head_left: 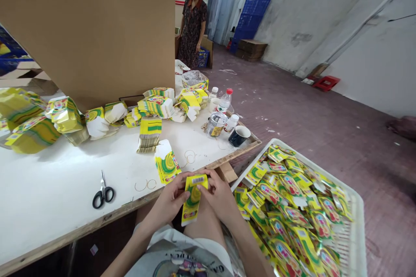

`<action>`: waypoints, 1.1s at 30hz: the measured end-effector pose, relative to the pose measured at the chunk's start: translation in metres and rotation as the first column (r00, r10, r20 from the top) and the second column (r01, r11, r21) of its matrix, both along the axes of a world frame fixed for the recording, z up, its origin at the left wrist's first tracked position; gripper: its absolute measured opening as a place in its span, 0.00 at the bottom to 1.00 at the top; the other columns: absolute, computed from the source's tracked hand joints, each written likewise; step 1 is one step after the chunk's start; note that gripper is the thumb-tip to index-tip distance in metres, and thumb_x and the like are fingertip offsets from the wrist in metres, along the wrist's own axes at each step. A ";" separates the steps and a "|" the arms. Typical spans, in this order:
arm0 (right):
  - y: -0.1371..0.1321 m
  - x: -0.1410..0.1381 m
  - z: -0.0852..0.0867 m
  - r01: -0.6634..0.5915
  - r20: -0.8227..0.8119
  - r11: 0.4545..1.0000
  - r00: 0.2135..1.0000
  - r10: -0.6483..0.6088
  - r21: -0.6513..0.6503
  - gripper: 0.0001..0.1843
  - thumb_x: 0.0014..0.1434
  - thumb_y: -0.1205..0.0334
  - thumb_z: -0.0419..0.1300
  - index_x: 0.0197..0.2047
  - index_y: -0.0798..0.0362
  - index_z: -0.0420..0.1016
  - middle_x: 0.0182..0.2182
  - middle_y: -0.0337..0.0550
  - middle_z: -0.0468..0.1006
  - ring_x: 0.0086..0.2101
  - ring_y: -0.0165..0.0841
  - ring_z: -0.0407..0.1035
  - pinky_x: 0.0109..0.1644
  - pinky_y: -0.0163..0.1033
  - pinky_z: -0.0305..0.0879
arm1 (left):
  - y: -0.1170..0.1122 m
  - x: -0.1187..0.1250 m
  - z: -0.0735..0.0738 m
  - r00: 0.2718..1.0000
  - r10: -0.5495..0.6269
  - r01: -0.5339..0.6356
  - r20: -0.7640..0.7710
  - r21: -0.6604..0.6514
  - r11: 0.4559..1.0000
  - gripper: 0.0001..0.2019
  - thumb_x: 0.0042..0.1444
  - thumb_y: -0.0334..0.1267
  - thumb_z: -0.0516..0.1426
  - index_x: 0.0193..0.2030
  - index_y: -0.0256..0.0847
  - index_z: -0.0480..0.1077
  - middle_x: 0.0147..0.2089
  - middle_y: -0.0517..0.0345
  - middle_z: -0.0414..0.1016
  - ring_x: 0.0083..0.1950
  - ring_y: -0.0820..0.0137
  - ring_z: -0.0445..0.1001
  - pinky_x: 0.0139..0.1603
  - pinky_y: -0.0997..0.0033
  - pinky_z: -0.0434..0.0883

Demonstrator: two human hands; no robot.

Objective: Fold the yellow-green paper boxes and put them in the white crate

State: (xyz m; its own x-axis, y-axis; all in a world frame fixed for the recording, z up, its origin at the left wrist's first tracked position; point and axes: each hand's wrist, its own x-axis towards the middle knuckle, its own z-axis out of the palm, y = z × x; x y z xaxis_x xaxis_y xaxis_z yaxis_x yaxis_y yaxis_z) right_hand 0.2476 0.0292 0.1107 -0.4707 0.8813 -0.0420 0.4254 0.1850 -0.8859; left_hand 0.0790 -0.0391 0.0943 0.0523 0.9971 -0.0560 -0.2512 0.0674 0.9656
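Over my lap I hold a yellow and green printed carton (194, 199), its barcode end up. My left hand (173, 190) grips its left edge, and my right hand (216, 188) grips the upper right edge with the thumb on the printed face. Fingers behind the carton are hidden. Just beyond my hands, a few flat cartons (167, 166) lie at the table edge. Behind them stands a tight stack of flat cartons (149, 134). To my right a white plastic crate (359, 225) is heaped with filled-looking yellow cartons (286, 207).
Black-handled scissors (103, 192) and rubber bands (146, 185) lie on the white table (65, 190). A dark mug (239, 135), a clear jar (216, 124) and bottles (225, 100) stand at its right corner. A large cardboard sheet (107, 30) rises behind carton bundles. A person (194, 21) stands farther back.
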 end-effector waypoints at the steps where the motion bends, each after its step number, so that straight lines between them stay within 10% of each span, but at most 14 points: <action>1: -0.001 -0.002 -0.001 -0.004 0.012 1.000 1.000 0.004 0.005 0.17 0.56 0.64 0.59 0.49 0.50 0.69 0.18 0.28 0.67 0.21 0.30 0.62 0.27 0.33 0.56 | 0.000 -0.001 0.000 1.000 0.011 -0.011 0.010 -0.008 1.000 0.22 0.58 0.35 0.60 0.60 0.45 0.66 0.57 0.48 0.75 0.55 0.59 0.75 0.54 0.63 0.70; 14: -0.008 0.002 -0.006 0.024 -0.006 0.999 1.000 -0.024 0.029 0.16 0.57 0.63 0.60 0.50 0.50 0.68 0.17 0.26 0.64 0.20 0.29 0.62 0.25 0.31 0.55 | 0.001 0.001 0.002 0.994 0.017 -0.012 0.106 -0.047 0.999 0.23 0.56 0.35 0.62 0.59 0.44 0.67 0.50 0.49 0.80 0.50 0.61 0.78 0.49 0.65 0.72; 24: -0.010 0.042 0.006 0.163 -0.072 0.978 0.985 -0.154 0.128 0.13 0.61 0.56 0.55 0.45 0.50 0.77 0.40 0.45 0.81 0.36 0.37 0.73 0.40 0.39 0.68 | 0.007 0.021 -0.003 0.997 -0.041 0.037 -0.065 -0.054 0.998 0.23 0.55 0.35 0.62 0.57 0.44 0.67 0.55 0.48 0.77 0.53 0.60 0.77 0.54 0.59 0.73; 27: -0.001 0.112 0.011 0.410 0.166 0.851 0.862 -0.480 0.329 0.15 0.59 0.53 0.54 0.43 0.50 0.77 0.40 0.47 0.80 0.34 0.39 0.72 0.40 0.43 0.67 | 0.011 0.014 -0.011 0.976 0.077 -0.085 -0.203 -0.033 0.996 0.22 0.54 0.39 0.62 0.57 0.43 0.67 0.56 0.48 0.76 0.57 0.60 0.74 0.61 0.56 0.69; 31: 0.011 0.214 0.011 0.676 0.386 0.562 0.414 -0.825 0.477 0.18 0.55 0.53 0.54 0.44 0.52 0.76 0.40 0.54 0.78 0.33 0.44 0.71 0.38 0.48 0.65 | 0.016 -0.004 -0.018 0.935 0.184 -0.205 -0.304 -0.038 0.978 0.23 0.54 0.46 0.60 0.56 0.40 0.67 0.54 0.46 0.77 0.57 0.58 0.75 0.60 0.53 0.71; 33: 0.013 0.233 0.003 0.752 0.373 0.567 0.447 -0.813 0.335 0.17 0.51 0.53 0.56 0.41 0.53 0.75 0.33 0.52 0.79 0.30 0.44 0.72 0.36 0.49 0.65 | 0.017 -0.013 -0.021 0.891 0.224 -0.247 -0.394 -0.007 0.969 0.24 0.55 0.48 0.59 0.56 0.40 0.67 0.56 0.45 0.76 0.58 0.56 0.74 0.61 0.52 0.70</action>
